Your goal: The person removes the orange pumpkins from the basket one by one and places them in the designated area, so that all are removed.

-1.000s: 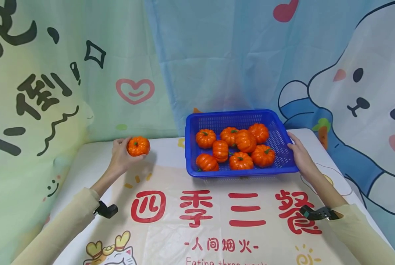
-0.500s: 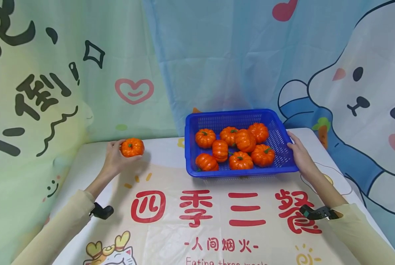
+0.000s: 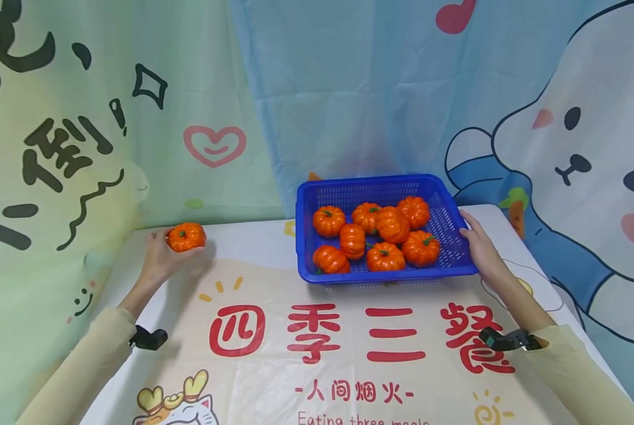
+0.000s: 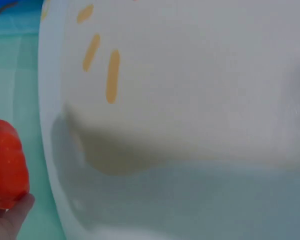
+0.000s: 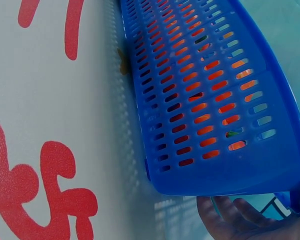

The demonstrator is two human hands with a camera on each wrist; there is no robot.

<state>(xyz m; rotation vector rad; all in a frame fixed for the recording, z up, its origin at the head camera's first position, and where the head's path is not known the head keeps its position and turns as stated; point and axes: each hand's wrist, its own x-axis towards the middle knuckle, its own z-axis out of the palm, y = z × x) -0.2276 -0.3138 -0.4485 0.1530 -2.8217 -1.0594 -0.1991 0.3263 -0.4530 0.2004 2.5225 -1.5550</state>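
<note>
My left hand (image 3: 163, 254) grips a small orange toy pumpkin (image 3: 186, 236) with a green stem, above the table's far left part. In the left wrist view this pumpkin (image 4: 7, 165) sits at the left edge between thumb and fingers. My right hand (image 3: 481, 247) holds the right end of a blue plastic basket (image 3: 386, 277) by its rim. Several similar pumpkins (image 3: 384, 257) lie inside the basket, some on their sides. Fingers (image 5: 232, 212) show against the basket's end wall in the right wrist view; the thumb is hidden there.
A table (image 3: 242, 242) carries a printed cloth (image 3: 274, 283) with red characters. Behind it hangs a printed curtain (image 3: 327, 88), which also covers the left side. A thin cable (image 3: 540, 274) runs past the right arm.
My left hand has moved left with the pumpkin, farther from the basket. The right hand and the basket have stayed in place.
</note>
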